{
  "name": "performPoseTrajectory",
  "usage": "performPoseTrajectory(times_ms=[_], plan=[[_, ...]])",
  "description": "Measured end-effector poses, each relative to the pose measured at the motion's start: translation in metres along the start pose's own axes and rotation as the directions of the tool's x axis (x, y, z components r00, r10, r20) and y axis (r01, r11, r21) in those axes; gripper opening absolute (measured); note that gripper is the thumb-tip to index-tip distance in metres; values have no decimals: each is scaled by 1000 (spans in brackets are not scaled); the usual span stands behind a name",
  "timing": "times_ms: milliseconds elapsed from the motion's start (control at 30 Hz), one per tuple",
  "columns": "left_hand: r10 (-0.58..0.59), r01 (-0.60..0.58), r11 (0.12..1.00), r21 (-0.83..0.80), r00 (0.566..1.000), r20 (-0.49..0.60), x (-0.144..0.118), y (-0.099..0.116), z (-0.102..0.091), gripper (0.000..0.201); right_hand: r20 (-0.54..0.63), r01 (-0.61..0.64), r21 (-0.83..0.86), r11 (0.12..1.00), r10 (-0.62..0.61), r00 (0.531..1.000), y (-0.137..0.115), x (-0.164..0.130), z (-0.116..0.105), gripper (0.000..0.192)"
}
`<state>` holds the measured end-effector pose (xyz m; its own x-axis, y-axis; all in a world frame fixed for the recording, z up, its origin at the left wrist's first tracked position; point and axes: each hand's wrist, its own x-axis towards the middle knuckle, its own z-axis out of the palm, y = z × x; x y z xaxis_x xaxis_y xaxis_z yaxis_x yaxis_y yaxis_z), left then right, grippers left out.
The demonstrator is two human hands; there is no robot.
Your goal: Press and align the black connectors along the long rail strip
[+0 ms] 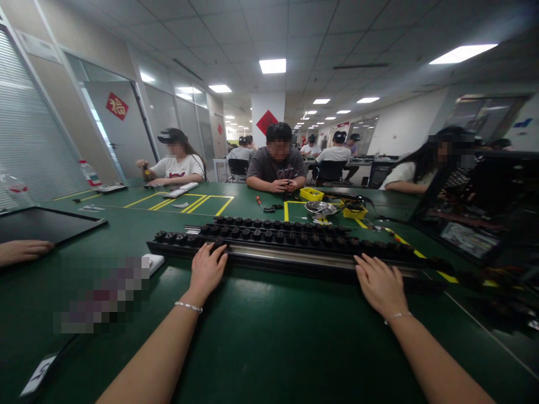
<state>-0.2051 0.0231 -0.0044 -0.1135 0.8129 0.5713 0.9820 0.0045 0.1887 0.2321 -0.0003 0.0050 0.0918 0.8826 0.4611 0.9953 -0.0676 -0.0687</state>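
Long black rail (pixel 295 255), studded with rows of dark round caps, lies crosswise on the green table (pixel 269 336) just ahead of the person, with a second like strip (pixel 278 225) close behind it. Starting far left, someone else's hand (pixel 23 251) rests flat at the table's edge beside a dark tray (pixel 42 223), and a small white block (pixel 154 262) sits just off the rail's left end. Now the left hand (pixel 206 271): fingers loosely spread, tips pressing on the rail's near edge, gripping nothing. Across to the right hand (pixel 380 283), palm down, fingers open and laid against the rail near its right end, also clasping nothing. Behind, a yellow bin (pixel 311 194) and metal bowl (pixel 320 209) stand before a seated person in grey (pixel 275 165).
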Motion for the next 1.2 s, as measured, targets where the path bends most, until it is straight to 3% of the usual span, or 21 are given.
performPoseTrajectory(times_ms=[1200], plan=[[30, -29, 999, -42, 999, 28, -2, 11, -3, 38, 38, -4, -13, 1000, 5, 999, 0, 1, -1, 56]])
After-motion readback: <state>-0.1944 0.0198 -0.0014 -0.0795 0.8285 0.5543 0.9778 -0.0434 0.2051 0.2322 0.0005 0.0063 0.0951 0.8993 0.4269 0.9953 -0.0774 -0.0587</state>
